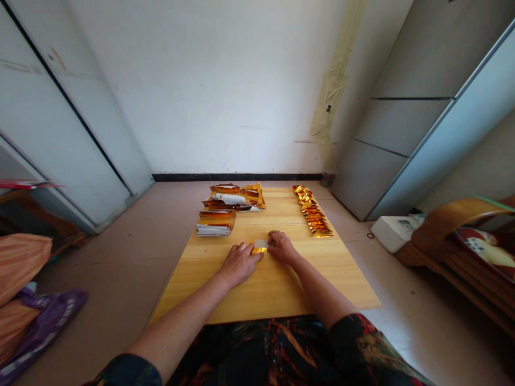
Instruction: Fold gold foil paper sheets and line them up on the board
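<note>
A small sheet of gold foil paper (260, 250) lies on the wooden tabletop in front of me, its pale side showing at the back and a gold strip at the front. My left hand (241, 262) holds its left side, fingers bent at the edge and the thumb along the front. At the right edge, my right hand (281, 247) grips the paper with curled fingers; its fingertips are partly hidden. Folded gold foil pieces (314, 213) form an overlapping row at the right. Stacks of gold foil sheets (216, 221) with white edges lie at the back left.
The low wooden table (281, 295) stands before a white wall. To the right are a grey cabinet (402, 120), a white box (392, 232) and a wooden seat (442, 244). Orange and purple bags (52, 316) lie at the left.
</note>
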`<action>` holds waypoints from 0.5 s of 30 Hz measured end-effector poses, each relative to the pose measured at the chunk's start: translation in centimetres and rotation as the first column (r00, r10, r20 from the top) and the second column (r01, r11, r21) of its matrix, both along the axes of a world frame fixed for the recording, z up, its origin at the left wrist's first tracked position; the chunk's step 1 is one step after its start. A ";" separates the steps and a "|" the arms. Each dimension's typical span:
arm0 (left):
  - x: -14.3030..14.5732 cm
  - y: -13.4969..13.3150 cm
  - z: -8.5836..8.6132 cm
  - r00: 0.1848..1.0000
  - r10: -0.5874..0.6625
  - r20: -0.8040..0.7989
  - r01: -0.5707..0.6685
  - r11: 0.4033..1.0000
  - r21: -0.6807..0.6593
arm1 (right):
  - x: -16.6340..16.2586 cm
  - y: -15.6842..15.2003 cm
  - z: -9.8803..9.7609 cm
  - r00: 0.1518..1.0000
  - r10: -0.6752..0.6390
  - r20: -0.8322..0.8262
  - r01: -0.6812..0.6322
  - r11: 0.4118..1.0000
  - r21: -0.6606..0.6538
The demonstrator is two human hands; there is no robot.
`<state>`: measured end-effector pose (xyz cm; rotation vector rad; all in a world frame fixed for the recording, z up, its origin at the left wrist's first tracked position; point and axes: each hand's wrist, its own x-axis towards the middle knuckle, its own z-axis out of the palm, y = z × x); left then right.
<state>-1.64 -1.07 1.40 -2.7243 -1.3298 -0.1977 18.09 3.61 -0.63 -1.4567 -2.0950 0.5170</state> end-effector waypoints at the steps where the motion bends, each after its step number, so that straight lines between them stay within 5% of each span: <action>1: 0.0 0.0 0.1 1.000 0.003 0.002 -0.003 1.000 -0.005 | 0.1 0.2 0.0 1.000 0.012 -0.004 -0.012 1.000 0.002; 15: 0.0 0.1 -0.1 1.000 -0.002 -0.004 0.002 1.000 0.004 | 0.0 0.3 -0.2 1.000 0.020 -0.002 -0.020 1.000 -0.002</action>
